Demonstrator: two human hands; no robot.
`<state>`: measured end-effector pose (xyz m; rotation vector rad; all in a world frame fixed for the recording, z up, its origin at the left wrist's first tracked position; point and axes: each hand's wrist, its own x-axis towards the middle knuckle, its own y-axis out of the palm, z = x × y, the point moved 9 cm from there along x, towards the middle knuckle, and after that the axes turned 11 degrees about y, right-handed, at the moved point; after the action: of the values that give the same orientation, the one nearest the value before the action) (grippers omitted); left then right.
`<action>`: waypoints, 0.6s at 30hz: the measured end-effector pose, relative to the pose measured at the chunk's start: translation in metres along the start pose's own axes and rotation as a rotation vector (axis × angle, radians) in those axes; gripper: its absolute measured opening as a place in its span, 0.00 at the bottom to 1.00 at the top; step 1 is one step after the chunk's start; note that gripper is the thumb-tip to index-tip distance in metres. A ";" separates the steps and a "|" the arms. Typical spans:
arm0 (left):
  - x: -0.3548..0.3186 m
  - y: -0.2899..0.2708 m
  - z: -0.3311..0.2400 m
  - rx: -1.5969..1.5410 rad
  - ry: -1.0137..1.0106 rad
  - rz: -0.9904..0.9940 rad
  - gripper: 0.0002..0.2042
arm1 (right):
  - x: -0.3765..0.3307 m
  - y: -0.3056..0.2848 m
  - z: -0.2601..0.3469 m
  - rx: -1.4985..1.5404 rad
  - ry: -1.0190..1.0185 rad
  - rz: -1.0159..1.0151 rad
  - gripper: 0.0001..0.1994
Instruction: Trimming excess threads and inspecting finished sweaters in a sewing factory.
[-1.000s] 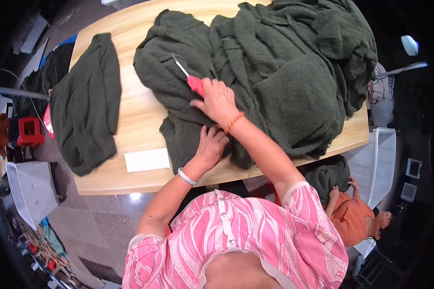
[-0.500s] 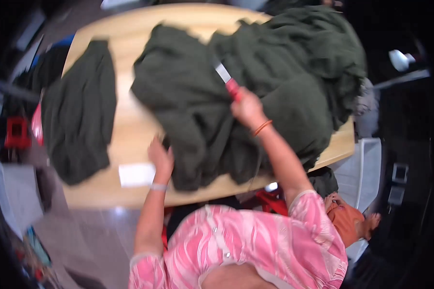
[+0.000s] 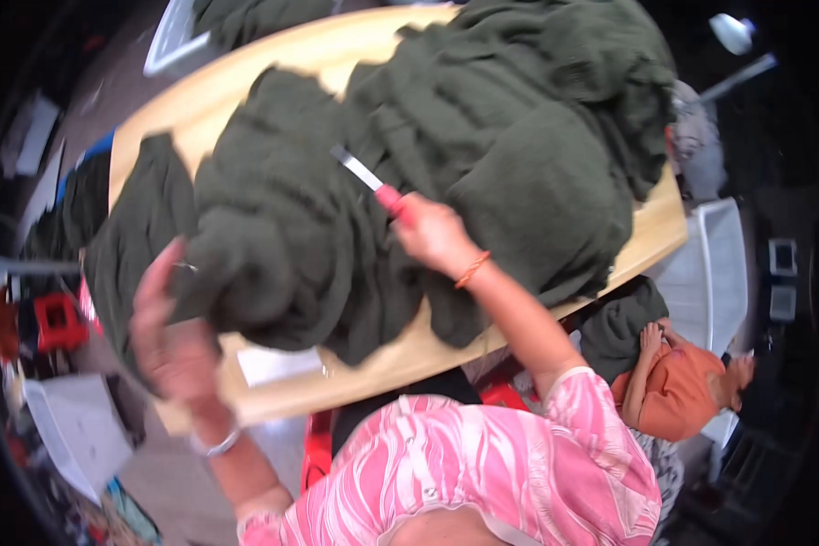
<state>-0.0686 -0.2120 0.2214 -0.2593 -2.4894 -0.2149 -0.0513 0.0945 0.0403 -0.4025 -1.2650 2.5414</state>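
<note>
A large heap of dark green knit cloth [image 3: 555, 173] covers much of the table. Nearer the left, a bunched dark green knit garment [image 3: 282, 209] adjoins it. My right hand [image 3: 435, 238] is closed around the red handle of a hand tool [image 3: 362, 173]. Its narrow metal blade has a dark tip and points up and left over the cloth. My left hand [image 3: 168, 337], smeared by motion, is at the garment's left edge. Its fingers stretch upward beside the fabric, and whether they grip it is unclear. Another dark green piece [image 3: 141, 223] lies beyond that hand.
The pale wooden table [image 3: 246, 396] has a white sheet [image 3: 278, 364] near its front edge. White bins stand at the far left [image 3: 168, 45], left [image 3: 77, 428] and right [image 3: 723, 273]. A person in orange [image 3: 673, 391] sits at right, hands on dark green cloth. A red stool [image 3: 59, 318] stands left.
My left hand has swung left and up from beside the white sheet. The garment's lower part has shifted left with it. My right hand and the tool have moved slightly left. The view has shifted.
</note>
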 end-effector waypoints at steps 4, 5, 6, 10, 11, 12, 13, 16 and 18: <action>-0.142 0.102 0.126 0.389 -0.258 0.961 0.15 | -0.006 0.005 -0.021 -0.052 0.115 0.132 0.14; -0.167 0.107 0.143 0.551 -0.283 1.082 0.14 | -0.012 0.003 -0.020 -0.011 0.115 0.151 0.13; -0.180 0.106 0.150 0.540 -0.311 1.085 0.14 | -0.020 -0.002 -0.023 0.026 0.126 0.160 0.13; -0.184 0.109 0.151 0.510 -0.266 0.985 0.14 | -0.054 -0.001 -0.009 0.123 0.051 0.335 0.19; -0.168 0.094 0.152 0.367 -0.301 0.668 0.13 | -0.064 0.010 -0.007 0.297 0.076 0.417 0.26; -0.150 0.080 0.149 0.217 -0.325 0.351 0.12 | -0.073 0.016 -0.004 0.403 0.073 0.433 0.30; -0.145 0.076 0.152 0.096 -0.457 0.240 0.10 | -0.079 0.017 0.006 0.362 0.027 0.430 0.31; -0.125 0.098 0.127 -0.193 -0.389 0.096 0.10 | -0.085 0.023 0.037 0.345 -0.070 0.450 0.29; -0.125 0.116 0.109 -0.070 -0.298 0.245 0.12 | -0.082 0.018 0.043 0.499 -0.091 0.365 0.24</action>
<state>-0.0047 -0.0934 0.0703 -0.6638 -2.7135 -0.1721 0.0066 0.0238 0.0610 -0.4365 -0.5756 3.0844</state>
